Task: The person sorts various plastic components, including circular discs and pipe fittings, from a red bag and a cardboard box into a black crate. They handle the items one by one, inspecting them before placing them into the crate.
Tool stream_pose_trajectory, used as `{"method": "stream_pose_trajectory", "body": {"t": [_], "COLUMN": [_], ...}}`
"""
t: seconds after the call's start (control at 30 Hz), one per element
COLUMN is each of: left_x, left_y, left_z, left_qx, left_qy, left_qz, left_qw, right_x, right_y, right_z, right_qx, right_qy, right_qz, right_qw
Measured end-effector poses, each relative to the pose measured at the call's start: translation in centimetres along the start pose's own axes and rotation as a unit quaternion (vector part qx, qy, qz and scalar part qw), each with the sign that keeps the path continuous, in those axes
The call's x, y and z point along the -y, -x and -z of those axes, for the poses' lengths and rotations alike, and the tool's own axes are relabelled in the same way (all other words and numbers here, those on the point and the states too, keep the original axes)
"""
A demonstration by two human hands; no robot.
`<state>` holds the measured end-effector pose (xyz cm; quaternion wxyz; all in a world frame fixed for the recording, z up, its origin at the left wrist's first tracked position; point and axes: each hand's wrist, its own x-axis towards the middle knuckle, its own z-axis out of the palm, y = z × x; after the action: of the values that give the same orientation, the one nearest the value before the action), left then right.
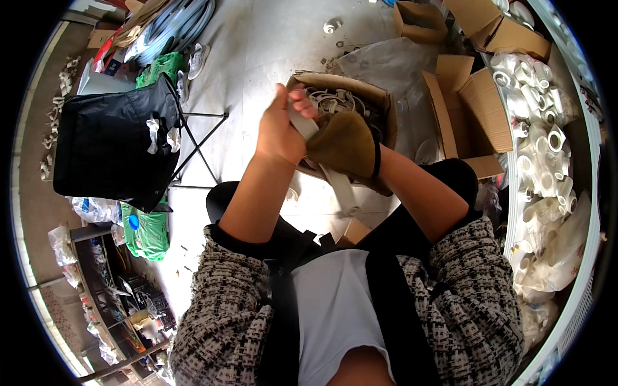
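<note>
Over a cardboard box [392,116] of white plastic fittings [340,100], both hands are on a long whitish plastic piece [340,188] that slants down toward me. My bare left hand [282,128] is closed around its upper part, with the fingertips curled over it. A brown cloth glove or mitt [345,142] covers my right hand and wraps the middle of the piece, so the fingers inside are hidden. The lower end of the piece sticks out below the glove, over the near side of the box, and looks slightly blurred.
Open cardboard boxes [446,111] stand at the right, beside a shelf with bagged white pipe fittings [545,140]. A black folding chair [111,144] is on the left, with green bags [145,231] near it. Clear plastic sheeting [381,60] lies behind the box. Coiled grey pipe [186,24] is at the upper left.
</note>
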<state>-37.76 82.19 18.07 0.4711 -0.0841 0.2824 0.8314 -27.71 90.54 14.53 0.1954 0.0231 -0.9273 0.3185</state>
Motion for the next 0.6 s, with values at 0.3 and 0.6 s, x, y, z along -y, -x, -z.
{"method": "stream_pose_trajectory", "body": {"t": [0.3, 0.6], "left_x": [-1.5, 0.6], "left_y": [0.2, 1.8], "left_z": [-0.2, -0.8], "left_qx": [0.048, 0.072], "left_qy": [-0.012, -0.120], "left_qz": [-0.118, -0.217], "left_qw": [0.992, 0.966], "right_x": [0.1, -0.8], "right_y": [0.0, 0.5], "right_z": [1.3, 0.0], "right_qx": [0.032, 0.071], "right_qy": [-0.042, 0.022], "right_qz": [0.095, -0.054], "right_qw": [0.994, 0.996]}}
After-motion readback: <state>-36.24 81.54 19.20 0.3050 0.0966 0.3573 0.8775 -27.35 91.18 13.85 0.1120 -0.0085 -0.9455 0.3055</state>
